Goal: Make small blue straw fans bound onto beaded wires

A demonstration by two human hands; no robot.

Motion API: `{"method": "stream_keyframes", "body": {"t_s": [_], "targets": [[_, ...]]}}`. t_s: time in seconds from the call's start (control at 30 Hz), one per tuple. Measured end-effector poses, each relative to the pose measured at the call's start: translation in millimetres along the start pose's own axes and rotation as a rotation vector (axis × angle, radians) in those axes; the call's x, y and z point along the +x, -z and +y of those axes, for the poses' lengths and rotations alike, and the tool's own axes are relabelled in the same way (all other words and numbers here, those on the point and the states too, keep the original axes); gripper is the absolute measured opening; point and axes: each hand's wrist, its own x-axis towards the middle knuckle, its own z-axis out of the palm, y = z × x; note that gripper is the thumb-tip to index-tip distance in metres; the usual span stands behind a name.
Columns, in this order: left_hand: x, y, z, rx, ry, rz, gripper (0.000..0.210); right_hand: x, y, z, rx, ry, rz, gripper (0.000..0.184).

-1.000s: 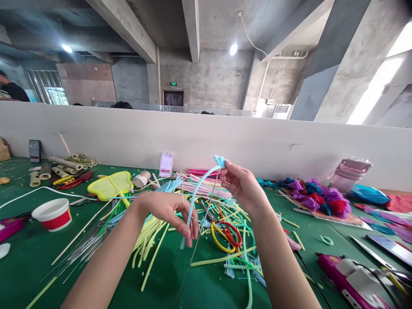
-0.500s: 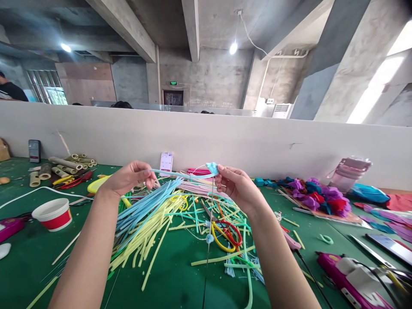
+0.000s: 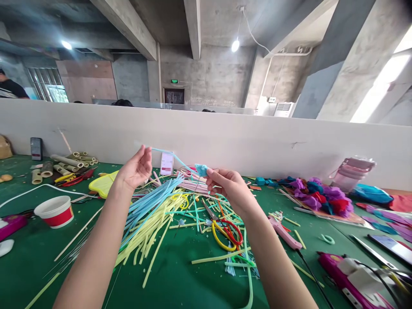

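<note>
A small light-blue piece (image 3: 201, 170), seemingly wound from pipe cleaner, is pinched between the thumb and fingers of my right hand (image 3: 230, 184). From it a light-blue pipe cleaner (image 3: 182, 161) stretches up and left to my left hand (image 3: 137, 169), whose closed fingertips hold its other end. A thin wire seems to hang below the wound piece, blurred. Under both hands lie a bundle of blue pipe cleaners (image 3: 157, 195) and a heap of yellow pipe cleaners (image 3: 152, 223). Scissors (image 3: 227, 234) with red and yellow handles rest below my right hand.
A paper cup (image 3: 54, 211), bamboo pieces (image 3: 69, 161) and pliers (image 3: 72, 179) are on the left. A phone (image 3: 166, 163) leans against the white partition (image 3: 225, 137). Purple and red flowers (image 3: 318, 195), a pink bottle (image 3: 352, 174) and a power strip (image 3: 337, 274) are on the right.
My left hand has risen and moved slightly right, drawing the pipe cleaner upward. My right hand has shifted a little left with the wound piece, which has turned.
</note>
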Motion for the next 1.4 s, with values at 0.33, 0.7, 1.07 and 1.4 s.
{"method": "stream_keyframes", "body": {"t_s": [0.33, 0.7, 1.07, 1.4], "targets": [[-29.6, -35.7, -64.5, 0.384, -0.132, -0.405, 0.037, 1.3, -9.1, 4.5, 0.125, 0.104, 0.12, 0.037], [-22.1, -15.1, -61.4, 0.619, -0.056, -0.757, 0.025, -0.5, -10.6, 3.7, 0.158, 0.081, 0.081, 0.036], [-38.8, -31.1, -77.7, 0.766, -0.293, -0.666, 0.015, -2.9, -22.4, 6.3, 0.162, 0.083, -0.007, 0.033], [-38.7, -26.1, -73.4, 0.871, -0.241, -0.715, 0.008, -3.0, -18.7, 6.2, -0.018, 0.103, -0.036, 0.033]]}}
